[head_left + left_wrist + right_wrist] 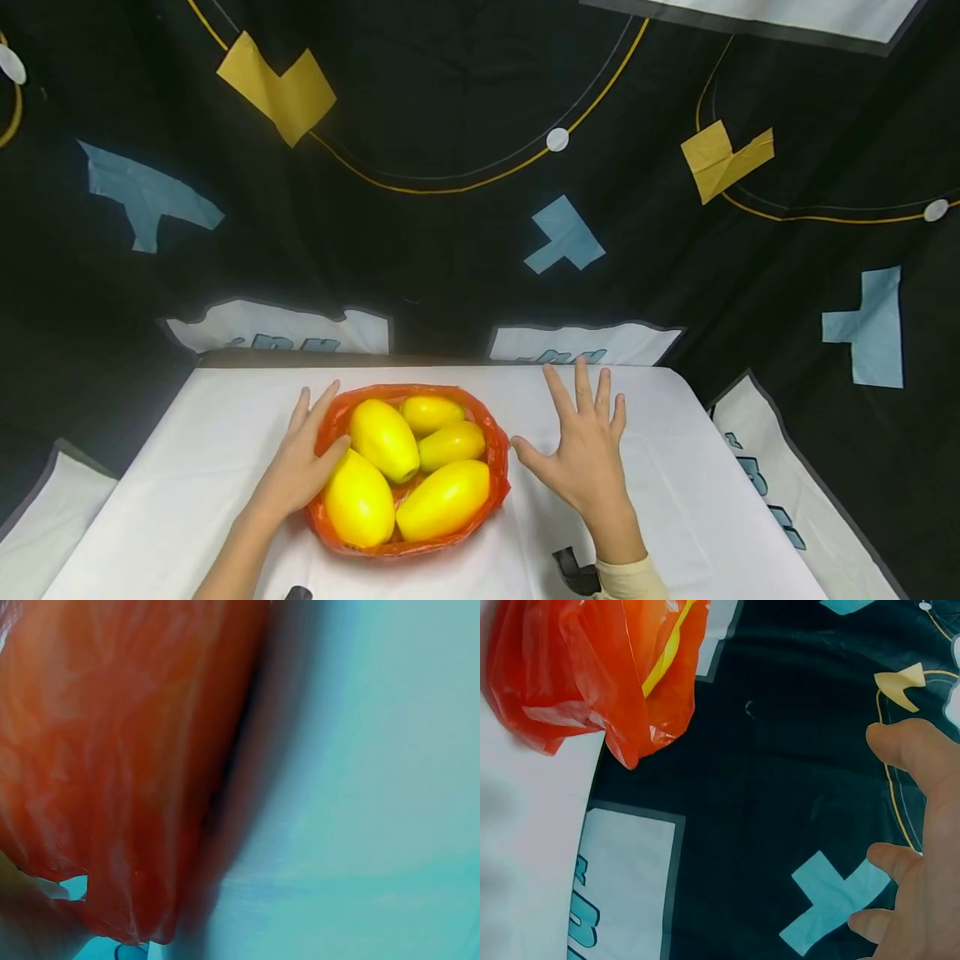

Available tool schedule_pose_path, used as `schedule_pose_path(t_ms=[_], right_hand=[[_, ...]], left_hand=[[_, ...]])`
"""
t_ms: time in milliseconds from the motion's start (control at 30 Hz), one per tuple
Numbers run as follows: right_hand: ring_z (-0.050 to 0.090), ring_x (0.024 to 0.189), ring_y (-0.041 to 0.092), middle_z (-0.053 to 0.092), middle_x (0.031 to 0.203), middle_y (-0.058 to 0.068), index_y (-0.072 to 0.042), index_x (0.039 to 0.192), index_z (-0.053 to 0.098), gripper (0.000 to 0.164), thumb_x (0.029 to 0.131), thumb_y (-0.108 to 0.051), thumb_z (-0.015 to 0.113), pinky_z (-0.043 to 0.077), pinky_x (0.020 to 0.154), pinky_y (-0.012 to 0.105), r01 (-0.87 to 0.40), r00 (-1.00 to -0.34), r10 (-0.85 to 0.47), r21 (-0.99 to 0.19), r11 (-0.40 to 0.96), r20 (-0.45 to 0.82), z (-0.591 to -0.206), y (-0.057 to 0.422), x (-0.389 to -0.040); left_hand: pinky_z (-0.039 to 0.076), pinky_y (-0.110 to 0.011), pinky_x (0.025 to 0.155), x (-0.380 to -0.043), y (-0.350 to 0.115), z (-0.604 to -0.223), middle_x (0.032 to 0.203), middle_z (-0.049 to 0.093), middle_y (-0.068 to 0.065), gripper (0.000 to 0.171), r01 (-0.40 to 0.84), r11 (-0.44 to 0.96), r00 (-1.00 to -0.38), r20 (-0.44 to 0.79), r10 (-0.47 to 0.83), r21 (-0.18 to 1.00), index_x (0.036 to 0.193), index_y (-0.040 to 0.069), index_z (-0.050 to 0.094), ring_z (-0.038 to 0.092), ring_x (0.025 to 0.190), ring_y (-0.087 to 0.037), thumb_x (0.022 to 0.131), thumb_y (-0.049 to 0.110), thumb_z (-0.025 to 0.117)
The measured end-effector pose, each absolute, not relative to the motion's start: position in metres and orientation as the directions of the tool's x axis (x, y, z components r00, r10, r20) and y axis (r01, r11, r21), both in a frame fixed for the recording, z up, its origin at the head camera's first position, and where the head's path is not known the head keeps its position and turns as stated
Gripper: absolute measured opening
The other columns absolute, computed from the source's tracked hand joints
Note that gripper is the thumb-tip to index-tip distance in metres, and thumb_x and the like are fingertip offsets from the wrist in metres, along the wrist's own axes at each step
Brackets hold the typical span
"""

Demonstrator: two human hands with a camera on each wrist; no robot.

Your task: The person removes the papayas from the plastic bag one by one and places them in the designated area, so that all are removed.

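A red plastic bag [498, 467] stands with its mouth spread wide on the white table, holding several smooth yellow mangoes [385, 439]. My left hand [296, 458] lies along the bag's left side, fingers extended outside and thumb over the rim by the front-left mango. In the left wrist view, the crinkled red plastic [112, 750] fills the left part, with a blurred finger along its edge. To the right of the bag, my right hand [588, 454] is spread with straight fingers and holds nothing. The right wrist view shows the bag [562, 675] apart from this hand.
The white tabletop [705, 517] extends around the bag to its back edge. Behind it hangs a black cloth [420, 267] with blue and gold patches and white lettered panels. A black strap [576, 575] shows by the right wrist, and a small dark object [298, 593] at the front edge.
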State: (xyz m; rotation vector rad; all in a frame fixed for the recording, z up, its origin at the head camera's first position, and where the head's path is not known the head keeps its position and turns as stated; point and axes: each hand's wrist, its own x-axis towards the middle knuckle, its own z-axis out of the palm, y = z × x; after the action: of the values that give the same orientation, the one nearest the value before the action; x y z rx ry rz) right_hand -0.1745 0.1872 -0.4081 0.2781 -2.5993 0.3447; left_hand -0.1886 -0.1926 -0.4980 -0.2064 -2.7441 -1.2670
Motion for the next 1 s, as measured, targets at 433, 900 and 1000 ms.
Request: schedule_pose_path(t_ms=[433,900,1000], right_hand=[[0.039,0.134,0.034,0.029,0.157,0.008,-0.029,0.149,0.040,0.094,0.067,-0.053,0.080,0.041,0.100,0.062,-0.349,-0.875,-0.184,-0.318,0.882,0.448,-0.422,0.169,-0.176],[0.047,0.128,0.012,0.050,0.141,-0.010,-0.031,0.131,0.057,0.064,0.072,-0.026,0.082,0.045,0.103,0.045,-0.563,-0.823,-0.428,-0.626,0.539,0.372,-0.443,0.142,-0.184],[0.049,0.126,0.009,0.053,0.136,-0.014,-0.025,0.129,0.060,0.058,0.075,-0.021,0.080,0.043,0.105,0.041,-0.596,-0.781,-0.532,-0.644,0.479,0.328,-0.448,0.137,-0.187]], left_hand=[[0.020,-0.062,0.112,-0.194,-0.193,-0.511,0.159,0.020,-0.018,0.055,0.163,0.579,-0.986,0.118,0.116,0.799,0.150,-0.001,0.032,0.019,0.144,-0.040,0.096,0.003,0.043],[0.019,-0.061,0.113,-0.193,-0.193,-0.510,0.159,0.019,-0.020,0.056,0.150,0.580,-0.988,0.099,0.118,0.801,0.151,-0.003,0.027,0.018,0.144,-0.040,0.097,0.001,0.039],[0.019,-0.060,0.113,-0.193,-0.193,-0.509,0.159,0.019,-0.020,0.056,0.149,0.582,-0.988,0.099,0.116,0.800,0.151,-0.003,0.027,0.018,0.144,-0.040,0.097,0.001,0.039]])
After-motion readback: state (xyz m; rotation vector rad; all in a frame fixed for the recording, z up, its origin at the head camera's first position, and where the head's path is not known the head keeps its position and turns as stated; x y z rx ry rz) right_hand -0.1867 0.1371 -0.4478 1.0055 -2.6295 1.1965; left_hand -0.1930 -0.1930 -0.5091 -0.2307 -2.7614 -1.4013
